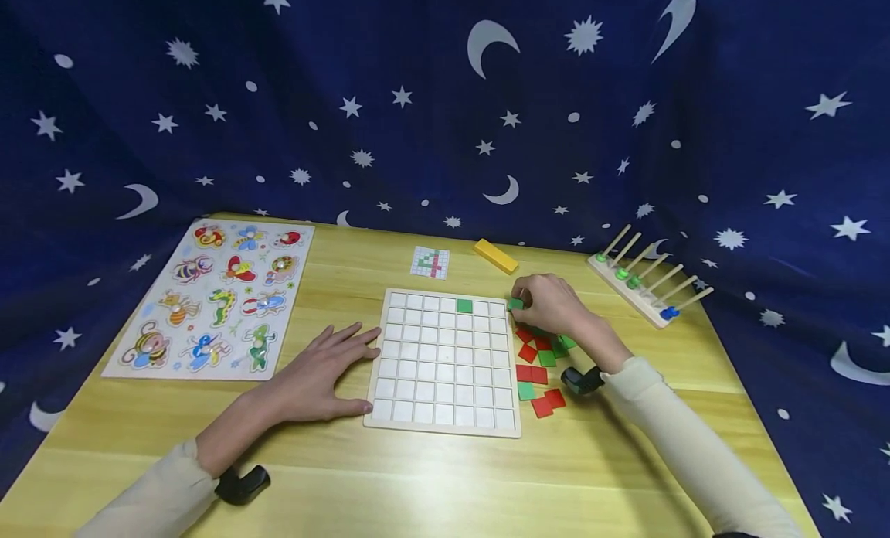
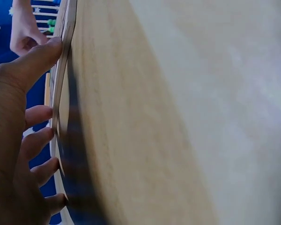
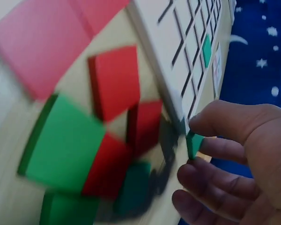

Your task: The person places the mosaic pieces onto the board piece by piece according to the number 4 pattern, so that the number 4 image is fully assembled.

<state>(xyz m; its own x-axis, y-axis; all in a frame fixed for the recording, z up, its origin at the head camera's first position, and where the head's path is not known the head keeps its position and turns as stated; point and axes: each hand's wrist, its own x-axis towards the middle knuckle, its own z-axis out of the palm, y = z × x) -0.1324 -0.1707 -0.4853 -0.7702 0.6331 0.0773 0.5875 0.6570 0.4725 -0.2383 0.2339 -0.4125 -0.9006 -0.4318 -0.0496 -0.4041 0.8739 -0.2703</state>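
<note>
Across the pale wood-grain surface (image 1: 431,484), backed by a dark blue star-and-moon cloth (image 1: 417,97): far left lies a flat animal peg puzzle (image 1: 212,298), glossy and printed. Left hand (image 1: 316,376) is flat, fingers released and spread, touching the left edge of the white grid board (image 1: 445,360), a square wooden frame with one green tile (image 1: 464,306) seated in the top row. Right hand (image 1: 552,302) sits by the board's top right corner, fingers pinching a small green square tile (image 3: 194,143). Loose red and green tiles (image 1: 538,368) are scattered just right of the board. Yellow block (image 1: 496,255) is behind it, wooden peg rack (image 1: 650,287) far right.
</note>
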